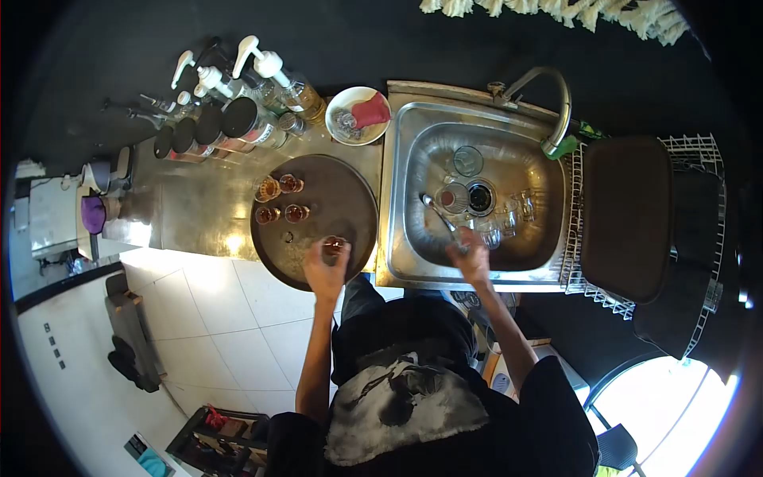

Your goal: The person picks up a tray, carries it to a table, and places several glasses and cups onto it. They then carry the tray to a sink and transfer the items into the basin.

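My left hand (327, 270) is closed round a small glass of dark liquid (334, 245) at the near right part of a round brown tray (342, 191). Several more small glasses with amber or reddish liquid (296, 213) stand grouped on the tray's left half. Over the near edge of the steel sink (421, 143), my right hand (470, 256) has its fingers round the lower end of a spoon-like metal utensil (439, 218). Several clear glasses (509, 219) lie in the basin, with a larger round glass (468, 160) behind them, near the drain (480, 196).
A white bowl (338, 102) with a red cloth sits between tray and sink. Pump bottles (300, 97) and dark-lidded jars (248, 119) line the back left. The faucet (563, 103) arches over the sink's back right. A brown tray (625, 215) rests on a white wire rack (693, 145) at right.
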Motion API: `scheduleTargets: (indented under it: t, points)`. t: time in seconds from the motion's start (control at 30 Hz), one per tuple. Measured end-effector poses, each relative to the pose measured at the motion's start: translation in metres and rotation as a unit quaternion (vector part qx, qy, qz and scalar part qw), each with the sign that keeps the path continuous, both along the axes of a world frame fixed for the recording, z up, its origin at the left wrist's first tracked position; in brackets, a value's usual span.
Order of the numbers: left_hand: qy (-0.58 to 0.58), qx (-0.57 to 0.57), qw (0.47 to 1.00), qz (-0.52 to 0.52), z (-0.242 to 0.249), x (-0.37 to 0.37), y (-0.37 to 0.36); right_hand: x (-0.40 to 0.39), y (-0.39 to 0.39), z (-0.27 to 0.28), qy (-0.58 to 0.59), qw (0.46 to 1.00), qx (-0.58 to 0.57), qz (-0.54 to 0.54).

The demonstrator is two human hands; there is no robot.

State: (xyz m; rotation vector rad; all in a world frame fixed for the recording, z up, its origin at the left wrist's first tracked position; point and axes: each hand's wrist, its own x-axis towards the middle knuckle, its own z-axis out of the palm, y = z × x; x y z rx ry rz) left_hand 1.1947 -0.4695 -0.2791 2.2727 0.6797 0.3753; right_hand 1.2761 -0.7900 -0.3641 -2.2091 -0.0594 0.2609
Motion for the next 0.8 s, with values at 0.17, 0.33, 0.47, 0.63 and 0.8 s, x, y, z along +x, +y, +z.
scheduleTargets:
  t: [0.17,0.33,0.47,0.63,0.8]
  points:
    - [0.016,0.005,0.985,-0.172,0.006,0.027,-0.072,-0.014,0.070,0.048,-0.022,0.984,0.093,0.152]
    - [0.090,-0.132,0.956,-0.247,-0.009,0.053,-0.116,-0.016,0.059,0.031,-0.034,0.992,0.077,0.095]
    - [0.113,-0.112,0.956,-0.246,-0.017,0.055,-0.127,-0.004,0.036,0.034,0.025,0.991,0.108,0.071]
    - [0.016,-0.077,0.980,-0.184,-0.028,0.041,-0.092,0.002,0.015,-0.016,0.052,0.974,-0.196,0.104]
    - [-0.032,-0.037,0.999,0.010,-0.035,0.015,-0.027,0.022,0.028,-0.030,0.208,0.940,-0.256,0.082]
